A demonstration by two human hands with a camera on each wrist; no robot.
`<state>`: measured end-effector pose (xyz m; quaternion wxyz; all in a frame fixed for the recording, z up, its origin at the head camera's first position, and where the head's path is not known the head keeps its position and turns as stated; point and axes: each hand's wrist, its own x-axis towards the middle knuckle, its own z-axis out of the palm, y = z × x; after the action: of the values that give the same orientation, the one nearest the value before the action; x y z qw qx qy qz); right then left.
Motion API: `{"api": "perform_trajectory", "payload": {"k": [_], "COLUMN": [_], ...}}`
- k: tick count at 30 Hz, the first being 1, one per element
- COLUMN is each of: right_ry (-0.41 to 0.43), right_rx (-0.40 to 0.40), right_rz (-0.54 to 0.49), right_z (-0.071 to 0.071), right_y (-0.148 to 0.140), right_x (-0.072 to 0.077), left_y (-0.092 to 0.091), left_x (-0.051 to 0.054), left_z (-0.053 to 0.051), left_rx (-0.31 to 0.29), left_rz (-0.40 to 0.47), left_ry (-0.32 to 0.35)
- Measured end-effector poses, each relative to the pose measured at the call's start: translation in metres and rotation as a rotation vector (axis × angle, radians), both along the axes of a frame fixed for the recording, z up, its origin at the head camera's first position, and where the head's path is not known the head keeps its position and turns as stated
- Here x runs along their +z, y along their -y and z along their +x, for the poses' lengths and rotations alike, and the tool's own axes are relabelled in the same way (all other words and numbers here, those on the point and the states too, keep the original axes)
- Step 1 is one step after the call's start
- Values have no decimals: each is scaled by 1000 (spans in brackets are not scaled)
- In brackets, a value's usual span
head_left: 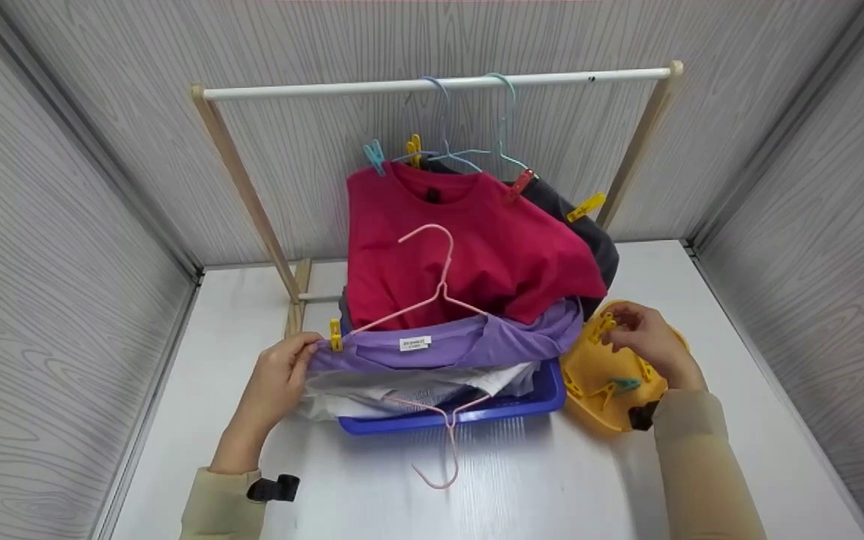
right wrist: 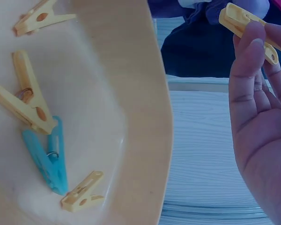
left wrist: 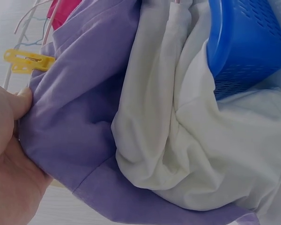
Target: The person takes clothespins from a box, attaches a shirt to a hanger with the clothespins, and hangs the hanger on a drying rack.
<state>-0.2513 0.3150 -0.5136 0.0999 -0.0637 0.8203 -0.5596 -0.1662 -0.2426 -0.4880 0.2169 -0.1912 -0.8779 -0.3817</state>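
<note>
At the left shoulder of a purple shirt (head_left: 439, 343), my left hand (head_left: 276, 382) pinches the cloth beside a yellow clothespin (head_left: 336, 335) clipped there. A pink hanger (head_left: 443, 289) sits in the shirt's neck, its hook lying over a red shirt (head_left: 469, 240). Between thumb and fingers, my right hand (head_left: 653, 341) holds another yellow clothespin (right wrist: 246, 28) above the rim of a yellow basin (head_left: 589, 367). Inside the basin lie several yellow clothespins (right wrist: 30, 96) and a teal one (right wrist: 49, 157).
Behind stands a rack with a white rail (head_left: 342, 88), where the red shirt and a dark shirt (head_left: 604, 247) hang on hangers with clothespins. Under the purple shirt, a blue basket (head_left: 454, 421) holds a white shirt (head_left: 327, 386) with a second pink hanger (head_left: 452, 442).
</note>
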Motion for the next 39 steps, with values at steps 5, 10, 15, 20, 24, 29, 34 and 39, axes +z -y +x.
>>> {"api": "perform_trajectory", "payload": {"k": [5,10,15,20,24,29,34,39], "right_ry": [-29,-48,-86,-148,-185,-238,-319,-390], "right_rx": [13,4,-3,18,19,15,-3,-19], "right_rz": [8,-6,-30,-75,-92,-122,-132,-127], "right_z": [0,3,7,15,20,26,35,38], "right_y": [-1,5,14,24,28,33,43,54], "right_x": [3,10,18,37,45,49,59,66], "left_y": [-2,-3,-4,-6,-7,-6,-10,-19], "left_x": [-4,-7,-8,-7,-8,-9,-3,18], "left_z": [0,0,-1,-1,-2,-8,-8,3], "left_rx": [7,3,-6,-15,-14,-36,-22,-3], "left_rz": [24,42,45,75,119,189,228,244], "left_ry": [10,-12,-29,-26,-40,-94,-140,-154]}}
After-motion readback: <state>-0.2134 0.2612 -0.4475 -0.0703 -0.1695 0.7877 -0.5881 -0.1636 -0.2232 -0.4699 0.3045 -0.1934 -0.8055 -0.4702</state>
